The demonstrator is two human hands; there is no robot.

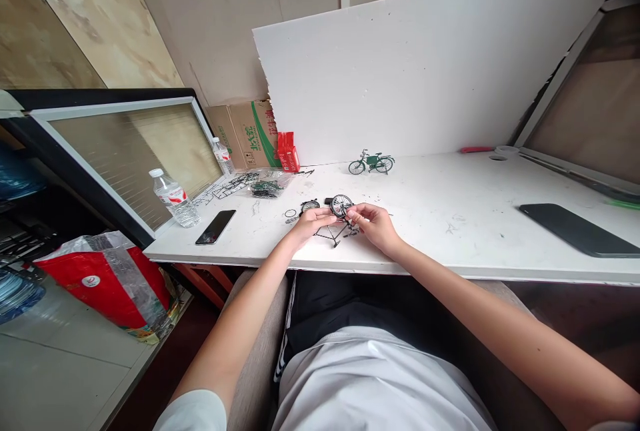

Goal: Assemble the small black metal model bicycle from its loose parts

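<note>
Between my two hands, above the white table, is a small black model bicycle wheel (342, 205) with pale spokes. My right hand (374, 226) pinches the wheel's right edge with thumb and finger. On the other side, my left hand (311, 223) has its fingers closed at the wheel's lower left. Under my hands lies a thin black model bicycle frame (327, 236). A second small wheel (310, 204) rests just beyond my left hand, with a loose thin ring (291, 213) to its left.
A finished-looking green model bicycle (371, 162) stands at the back. Left are a bag of green parts (267, 188), black part frames (235, 184), a phone (216, 227), a water bottle (175, 198) and a red box (288, 152). A dark flat device (580, 228) lies right.
</note>
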